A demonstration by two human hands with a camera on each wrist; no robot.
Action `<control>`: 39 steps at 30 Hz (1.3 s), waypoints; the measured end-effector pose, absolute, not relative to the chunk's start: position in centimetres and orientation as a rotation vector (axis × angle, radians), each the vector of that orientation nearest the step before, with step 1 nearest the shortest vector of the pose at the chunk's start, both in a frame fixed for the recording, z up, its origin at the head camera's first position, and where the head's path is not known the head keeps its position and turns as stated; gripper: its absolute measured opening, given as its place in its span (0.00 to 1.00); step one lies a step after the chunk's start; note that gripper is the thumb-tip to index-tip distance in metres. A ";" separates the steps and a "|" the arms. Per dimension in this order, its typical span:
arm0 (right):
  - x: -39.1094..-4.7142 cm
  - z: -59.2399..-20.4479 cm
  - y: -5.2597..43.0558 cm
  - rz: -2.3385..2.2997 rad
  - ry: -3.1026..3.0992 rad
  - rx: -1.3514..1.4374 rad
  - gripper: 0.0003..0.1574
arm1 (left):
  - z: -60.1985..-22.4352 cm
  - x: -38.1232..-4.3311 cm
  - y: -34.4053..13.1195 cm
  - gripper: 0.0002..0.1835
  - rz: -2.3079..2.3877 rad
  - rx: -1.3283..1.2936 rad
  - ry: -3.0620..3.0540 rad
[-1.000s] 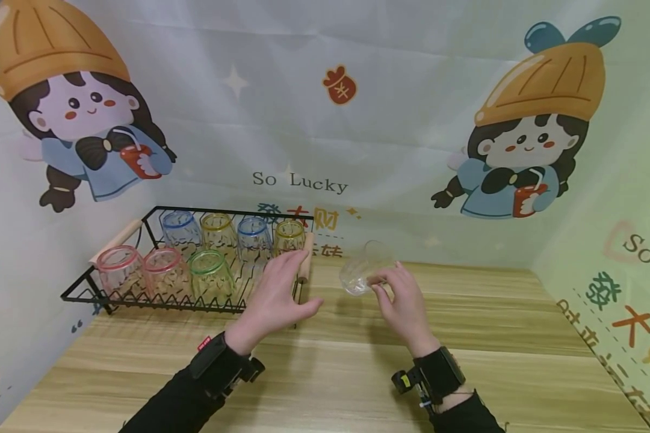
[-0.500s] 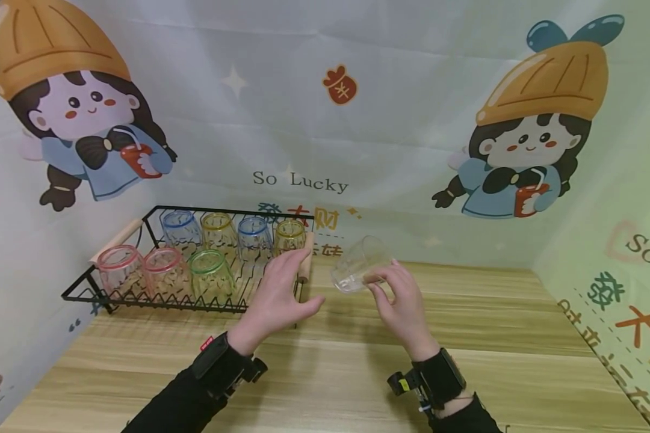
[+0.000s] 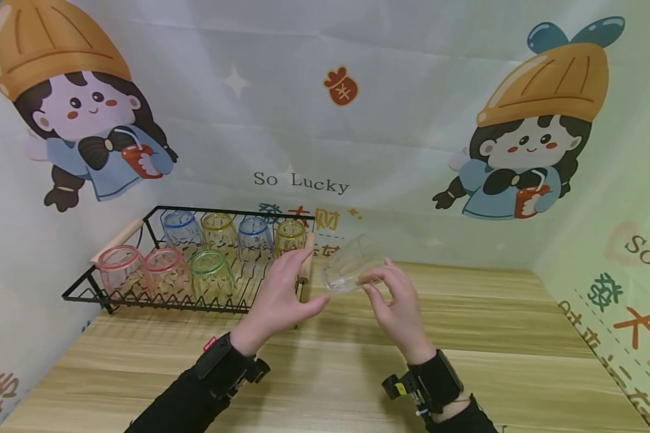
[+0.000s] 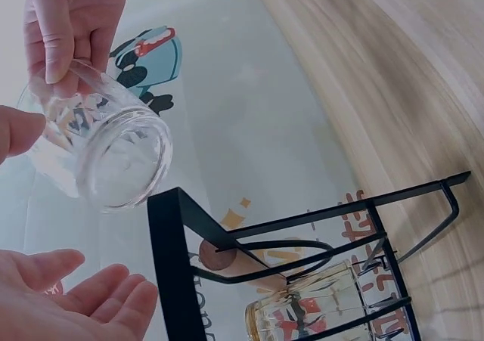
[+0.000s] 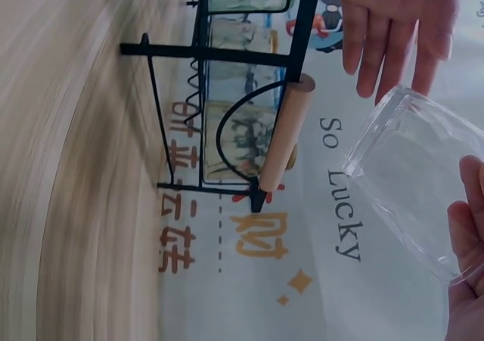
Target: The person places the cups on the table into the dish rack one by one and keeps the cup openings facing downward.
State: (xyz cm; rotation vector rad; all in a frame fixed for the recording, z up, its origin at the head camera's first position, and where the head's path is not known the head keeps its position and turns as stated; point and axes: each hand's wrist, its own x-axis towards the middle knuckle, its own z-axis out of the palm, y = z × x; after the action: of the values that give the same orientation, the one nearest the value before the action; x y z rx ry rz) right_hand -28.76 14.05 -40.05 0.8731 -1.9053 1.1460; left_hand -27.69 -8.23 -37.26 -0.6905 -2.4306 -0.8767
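Note:
My right hand (image 3: 398,307) pinches a clear drinking glass (image 3: 346,264) near its open end, between thumb and fingers. The glass is tilted in the air, its thick base toward the left hand; in the left wrist view that round base (image 4: 125,163) faces the camera. My left hand (image 3: 278,288) is held with fingers extended and thumb spread, beside the right end of a black wire rack (image 3: 195,308). In the right wrist view a gap cannot be told between the left fingertips (image 5: 367,84) and the glass (image 5: 416,167).
Standing in the rack are several glasses with coloured tops: pink (image 3: 120,257), green (image 3: 208,261), blue (image 3: 181,221) and yellow (image 3: 218,224). Wooden handles (image 5: 286,137) join the rack's ends. A printed cloth backdrop (image 3: 390,150) rises behind the wooden tabletop (image 3: 466,331).
The right hand has moved slightly left with the glass, lifting and tilting it further, its base toward the left hand. The left hand has hardly moved.

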 end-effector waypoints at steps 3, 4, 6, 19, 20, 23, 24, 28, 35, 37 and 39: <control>-28.5 -40.0 13.9 1.192 -1.905 0.865 0.11 | -37.2 -27.6 -8.2 0.52 -0.891 -0.692 -2.417; -28.4 -39.9 13.8 1.197 -1.902 0.862 0.11 | -37.2 -27.6 -8.2 0.52 -0.895 -0.693 -2.412; -28.3 -39.8 13.6 1.209 -1.894 0.856 0.12 | -37.1 -27.6 -8.1 0.52 -0.904 -0.698 -2.400; -28.0 -40.0 13.1 1.564 -1.871 0.850 0.08 | -36.9 -27.6 -7.6 0.54 -1.032 -0.717 -2.371; -28.1 -40.1 13.1 1.598 -1.864 0.849 0.07 | -36.9 -27.6 -7.6 0.53 -1.052 -0.717 -2.367; -28.2 -40.2 13.1 1.681 -1.825 0.852 0.07 | -36.9 -27.6 -7.5 0.53 -1.110 -0.728 -2.342; -28.2 -40.2 13.1 1.702 -1.810 0.854 0.07 | -36.9 -27.6 -7.5 0.53 -1.128 -0.727 -2.337; -28.2 -40.2 13.1 1.767 -1.788 0.835 0.07 | -36.9 -27.6 -7.2 0.53 -1.180 -0.721 -2.310; -27.8 -40.1 13.0 1.876 -1.839 0.729 0.08 | -37.1 -27.7 -6.9 0.50 -1.232 -0.704 -2.273; -27.6 -40.0 13.0 1.903 -1.855 0.709 0.09 | -37.1 -27.7 -6.8 0.49 -1.244 -0.719 -2.255; -27.5 -40.0 12.9 1.932 -1.857 0.695 0.10 | -37.2 -27.7 -6.7 0.49 -1.251 -0.731 -2.242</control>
State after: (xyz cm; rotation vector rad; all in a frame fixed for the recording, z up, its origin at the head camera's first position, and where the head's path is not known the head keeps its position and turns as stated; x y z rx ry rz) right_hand -27.50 12.95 -40.02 0.6946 -1.8568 1.9323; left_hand -27.69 -6.68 -37.15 -0.7311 -2.2423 -1.2511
